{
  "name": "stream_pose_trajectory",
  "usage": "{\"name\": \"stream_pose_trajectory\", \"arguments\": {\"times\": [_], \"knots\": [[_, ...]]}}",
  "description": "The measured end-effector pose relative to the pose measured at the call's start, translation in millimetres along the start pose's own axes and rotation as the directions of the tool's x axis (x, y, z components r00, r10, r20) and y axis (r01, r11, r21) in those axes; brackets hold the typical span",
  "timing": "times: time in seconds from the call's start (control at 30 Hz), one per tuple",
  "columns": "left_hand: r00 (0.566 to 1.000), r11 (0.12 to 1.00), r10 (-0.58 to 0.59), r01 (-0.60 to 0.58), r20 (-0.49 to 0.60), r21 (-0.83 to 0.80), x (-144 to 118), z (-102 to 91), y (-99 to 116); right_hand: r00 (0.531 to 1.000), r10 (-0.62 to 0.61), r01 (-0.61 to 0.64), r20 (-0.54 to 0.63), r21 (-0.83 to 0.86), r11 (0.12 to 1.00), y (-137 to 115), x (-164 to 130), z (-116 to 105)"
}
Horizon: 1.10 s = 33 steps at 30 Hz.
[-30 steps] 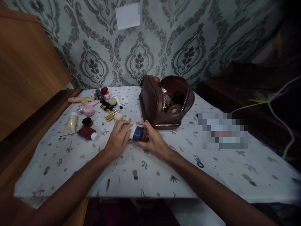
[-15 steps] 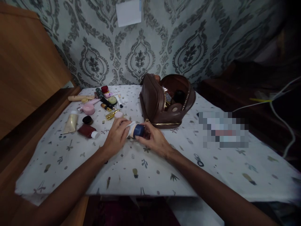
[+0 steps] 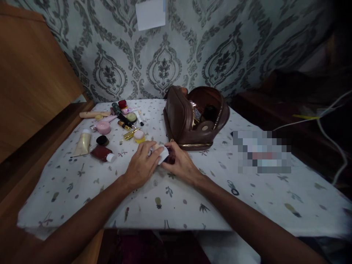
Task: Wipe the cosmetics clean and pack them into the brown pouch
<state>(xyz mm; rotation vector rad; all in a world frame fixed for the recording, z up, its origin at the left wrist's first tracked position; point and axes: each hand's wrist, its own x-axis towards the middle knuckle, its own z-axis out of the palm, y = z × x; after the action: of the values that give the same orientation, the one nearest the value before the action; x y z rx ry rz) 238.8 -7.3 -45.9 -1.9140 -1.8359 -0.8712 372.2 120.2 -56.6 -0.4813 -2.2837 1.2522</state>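
Note:
My left hand (image 3: 143,161) is closed on a folded white wipe (image 3: 163,155) and presses it over a small jar (image 3: 171,157). The wipe and my fingers cover most of the jar; only a dark part of it shows. My right hand (image 3: 183,164) grips the jar from the right, thumb below and fingers above. Just behind my hands stands a brown cosmetic bag (image 3: 178,119), unzipped, with several items inside. Near my left fingers is a yellow jar with a pale pink lid (image 3: 139,136).
Left on the patterned tablecloth (image 3: 165,209) lie a red bottle with a white cap (image 3: 101,153), a cream tube (image 3: 82,143), a black-lidded jar (image 3: 102,140), a pink round container (image 3: 103,128) and several other cosmetics. A blurred-out flat object (image 3: 261,152) lies right. A wooden panel (image 3: 35,62) borders the left.
The wipe has moved right, from the jar's pale side over its blue lid, which is now mostly covered. My left hand has shifted slightly right and uncovered the yellow jar.

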Motion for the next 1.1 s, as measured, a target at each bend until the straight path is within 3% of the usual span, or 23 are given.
{"name": "stream_pose_trajectory", "arguments": {"times": [0.1, 0.23, 0.4, 0.53, 0.73, 0.97, 1.1], "knots": [[1.0, 0.999, -0.03, 0.03, -0.008, -0.037, 2, -1.3, -4, 0.999, 0.042, -0.042, 0.005, 0.041, 0.998, 4, 2, 1], [0.983, 0.972, -0.182, 0.178, -0.01, -0.15, 2, -3.6, -16, 0.996, 0.088, -0.087, -0.008, 0.073, 0.994, 5, 4, -1], [0.968, 0.943, -0.252, 0.25, 0.019, -0.219, 2, -3.4, -21, 0.998, 0.063, -0.063, 0.013, 0.044, 0.997, 1, 2, -3], [0.977, 0.964, -0.213, 0.211, 0.004, -0.164, 1, -1.8, -14, 1.0, 0.004, -0.007, 0.025, 0.102, 0.995, 4, 0, -2], [0.999, 0.999, -0.042, 0.043, 0.018, -0.027, 1, -2.3, -6, 0.998, 0.041, -0.046, 0.038, 0.163, 0.985, 6, 2, -2], [0.977, 0.946, -0.213, 0.212, 0.021, -0.247, 5, -8.4, -11, 0.955, 0.253, -0.296, 0.155, 0.468, 0.833, -8, 7, -5], [0.976, 0.909, -0.205, 0.22, 0.078, -0.353, 6, -9.1, -9, 0.918, 0.332, -0.39, 0.215, 0.626, 0.675, -13, 6, -6]]}}
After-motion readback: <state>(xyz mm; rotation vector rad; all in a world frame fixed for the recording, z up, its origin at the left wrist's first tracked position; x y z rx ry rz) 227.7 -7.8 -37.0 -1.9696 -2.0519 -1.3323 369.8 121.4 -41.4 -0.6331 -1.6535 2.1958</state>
